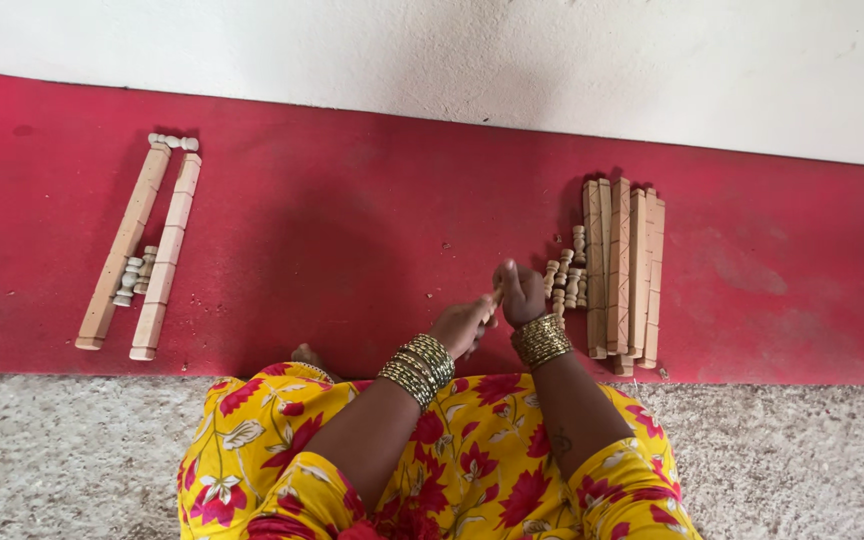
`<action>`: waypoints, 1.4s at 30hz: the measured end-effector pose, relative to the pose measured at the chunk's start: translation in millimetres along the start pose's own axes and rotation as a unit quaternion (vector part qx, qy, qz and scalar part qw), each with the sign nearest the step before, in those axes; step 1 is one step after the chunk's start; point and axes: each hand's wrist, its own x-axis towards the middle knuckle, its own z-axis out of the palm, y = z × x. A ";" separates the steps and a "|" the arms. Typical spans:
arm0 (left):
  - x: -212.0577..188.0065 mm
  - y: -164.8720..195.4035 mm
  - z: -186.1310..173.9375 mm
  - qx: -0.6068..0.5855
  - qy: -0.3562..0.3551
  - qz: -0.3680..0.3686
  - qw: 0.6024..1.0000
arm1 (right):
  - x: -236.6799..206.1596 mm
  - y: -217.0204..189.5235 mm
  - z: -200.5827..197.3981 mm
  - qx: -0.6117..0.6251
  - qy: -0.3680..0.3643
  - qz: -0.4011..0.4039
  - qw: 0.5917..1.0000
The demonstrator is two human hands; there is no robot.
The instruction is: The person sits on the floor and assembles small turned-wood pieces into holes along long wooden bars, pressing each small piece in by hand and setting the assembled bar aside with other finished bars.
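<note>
A red mat (352,230) runs across the view under a white wall (552,60), with a pale speckled floor (72,450) nearer the person, who wears a yellow garment with red flowers (472,470). On the right of the mat lies a stack of long wooden bars (624,265), packed side by side with their long axes running away from the person toward the wall. On the left, well apart from the hands, two more wooden bars (142,250) lie nearly parallel, leaning slightly to the right at their far ends, with a few small turned pegs (137,275) between them and more at their top. A cluster of small turned wooden spindles (567,275) lies just left of the right-hand stack, close beside the right hand (522,292). Both hands, each with gold bangles at the wrist, meet in front of the knees over the mat. The left hand (462,325) and the right hand together clasp a small wooden piece (495,297), mostly hidden by fingers; its visible end points up toward the right, and its full axis cannot be told.
</note>
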 end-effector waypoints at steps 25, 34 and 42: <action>21.4 38.3 4.8 -0.075 0.103 0.095 0.987 | 25.5 25.8 8.9 -0.002 0.007 -0.068 0.998; 27.2 28.6 -2.4 0.405 0.211 0.311 0.834 | 38.9 49.7 -3.3 0.117 -0.083 0.177 0.974; 43.2 15.2 -11.6 -0.186 0.012 -0.023 0.982 | 29.8 24.6 -11.0 0.041 0.021 -0.060 0.997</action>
